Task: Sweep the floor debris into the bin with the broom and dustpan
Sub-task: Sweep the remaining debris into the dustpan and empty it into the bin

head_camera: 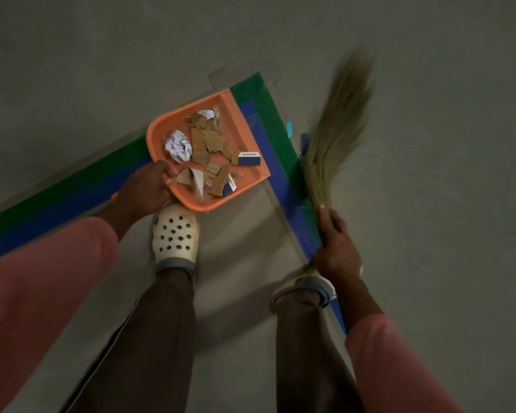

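We keep the orange dustpan (209, 150) level; left hand (145, 192) grips its rim, right hand (335, 248) fingers wrapped round the grass broom (334, 138).

a grey floor (102, 55) carries green tape (268, 114) and blue tape (57, 217) laid side by side, green outermost, turning a corner near the middle of the floor. just outside the green band lie a small cyan strip (289, 129) and a blue scrap (304, 143). inside the corner stands a cream perforated clog (175, 234) under a brown trouser leg (149, 338).
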### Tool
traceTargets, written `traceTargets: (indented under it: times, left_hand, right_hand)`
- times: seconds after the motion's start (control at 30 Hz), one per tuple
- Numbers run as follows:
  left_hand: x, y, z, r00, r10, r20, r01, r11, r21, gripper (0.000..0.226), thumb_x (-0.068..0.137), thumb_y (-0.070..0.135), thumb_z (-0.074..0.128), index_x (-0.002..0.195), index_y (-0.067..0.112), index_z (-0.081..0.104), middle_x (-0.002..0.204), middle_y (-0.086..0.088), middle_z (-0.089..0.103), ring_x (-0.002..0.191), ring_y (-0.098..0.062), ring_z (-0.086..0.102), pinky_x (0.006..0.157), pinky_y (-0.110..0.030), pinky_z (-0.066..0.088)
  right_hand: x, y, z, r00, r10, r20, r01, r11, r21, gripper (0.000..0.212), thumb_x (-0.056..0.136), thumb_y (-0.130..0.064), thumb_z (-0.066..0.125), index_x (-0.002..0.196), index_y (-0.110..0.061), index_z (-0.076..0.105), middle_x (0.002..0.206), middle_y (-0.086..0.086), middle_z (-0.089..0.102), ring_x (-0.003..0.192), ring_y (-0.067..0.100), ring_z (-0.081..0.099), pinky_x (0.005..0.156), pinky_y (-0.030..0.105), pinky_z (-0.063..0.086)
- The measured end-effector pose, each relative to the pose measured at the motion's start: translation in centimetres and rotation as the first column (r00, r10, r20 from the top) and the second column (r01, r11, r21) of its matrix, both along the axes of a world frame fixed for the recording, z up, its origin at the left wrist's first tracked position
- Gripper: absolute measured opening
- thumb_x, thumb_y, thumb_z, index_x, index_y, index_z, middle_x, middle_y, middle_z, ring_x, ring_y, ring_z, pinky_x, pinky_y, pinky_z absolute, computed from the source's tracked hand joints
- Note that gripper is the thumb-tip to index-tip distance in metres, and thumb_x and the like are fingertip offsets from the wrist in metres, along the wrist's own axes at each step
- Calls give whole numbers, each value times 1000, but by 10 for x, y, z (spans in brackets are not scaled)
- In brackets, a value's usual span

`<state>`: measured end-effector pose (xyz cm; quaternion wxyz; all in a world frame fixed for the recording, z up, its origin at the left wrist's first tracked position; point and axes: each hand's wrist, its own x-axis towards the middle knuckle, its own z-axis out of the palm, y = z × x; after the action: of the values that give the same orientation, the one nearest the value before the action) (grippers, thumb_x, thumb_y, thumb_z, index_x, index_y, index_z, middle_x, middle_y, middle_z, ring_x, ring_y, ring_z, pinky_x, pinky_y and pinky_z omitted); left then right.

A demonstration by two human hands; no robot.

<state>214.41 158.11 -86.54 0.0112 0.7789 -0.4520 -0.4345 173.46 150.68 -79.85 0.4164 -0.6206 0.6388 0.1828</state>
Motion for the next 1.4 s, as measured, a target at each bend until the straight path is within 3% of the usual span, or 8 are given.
traceTargets:
  times: [0.27, 0.37, 0.47, 0.6, 0.9, 1.03, 1.17, 1.4]
  left_hand:
    - [6, -15, 11, 998, -45, 45, 43, 998, 37, 25, 92, 12, 62, 117, 15, 58, 120, -16, 62, 107, -38, 61, 91, -49, 50]
    - [10, -16, 11, 997, -76, 35, 75, 997, 29, 26, 91, 12, 62, 117, 16, 57, 121, -15, 63, 107, -38, 62, 92, -49, 50]
    - [9, -14, 7, 997, -57, 47, 54, 997, 47, 22, 95, 15, 58, 117, 18, 56, 123, -13, 62, 108, -36, 62, 92, -50, 49]
    - [8, -1, 5, 997, -46, 62, 42, 997, 57, 21, 96, 16, 57, 117, 17, 54, 124, -15, 59, 109, -37, 59, 93, -53, 47]
    - [32, 52, 17, 993, 100, 61, -100, 995, -7, 25, 92, 9, 61, 115, 13, 55, 114, -18, 60, 102, -41, 60, 85, -48, 47]
    - [42, 51, 11, 992, 108, 67, -111, 993, 49, 24, 92, 9, 61, 115, 13, 55, 117, -19, 59, 104, -40, 60, 87, -48, 49]
    - [52, 33, 0, 995, 62, 79, -66, 997, 51, 23, 92, 12, 63, 111, 20, 54, 115, -15, 61, 101, -36, 61, 86, -45, 50]
    - [81, -6, -4, 972, -187, 143, 174, 979, 102, 35, 83, 8, 65, 115, 14, 55, 116, -20, 63, 101, -43, 62, 86, -49, 51]
  right_hand:
    - [-3, 38, 26, 977, 32, 212, 7, 983, -183, 96, 79, 9, 62, 157, -37, 31, 165, -11, 25, 139, 1, 39, 93, 17, 41]
    - [-14, 27, 27, 988, -59, 145, 98, 956, -275, 95, 75, 10, 62, 156, -32, 36, 164, -7, 30, 138, 10, 46, 96, 26, 47]
    - [2, -11, 16, 999, -40, -2, 38, 979, -198, 99, 74, 4, 61, 158, -37, 30, 165, -7, 24, 138, 21, 47, 87, 33, 49]
    - [39, -41, -2, 989, 134, -62, -135, 991, -5, 104, 72, -6, 65, 159, -42, 21, 167, -10, 13, 142, 23, 43, 95, 41, 52]
    - [31, -9, 25, 993, 120, -21, -122, 980, -160, 100, 74, -1, 63, 159, -40, 25, 167, -8, 18, 141, 22, 44, 87, 34, 52]
    - [26, -25, 25, 983, 121, -135, -130, 990, -62, 108, 71, -2, 65, 158, -46, 18, 167, -13, 12, 137, 26, 47, 80, 33, 48]
    - [44, -34, 7, 966, 215, -144, -214, 977, 20, 108, 70, -6, 67, 158, -46, 17, 167, -13, 10, 133, 27, 52, 80, 36, 53]
    - [69, -2, -12, 994, 80, -76, -86, 993, -79, 103, 74, -5, 66, 160, -40, 21, 168, -4, 15, 139, 28, 46, 91, 35, 48]
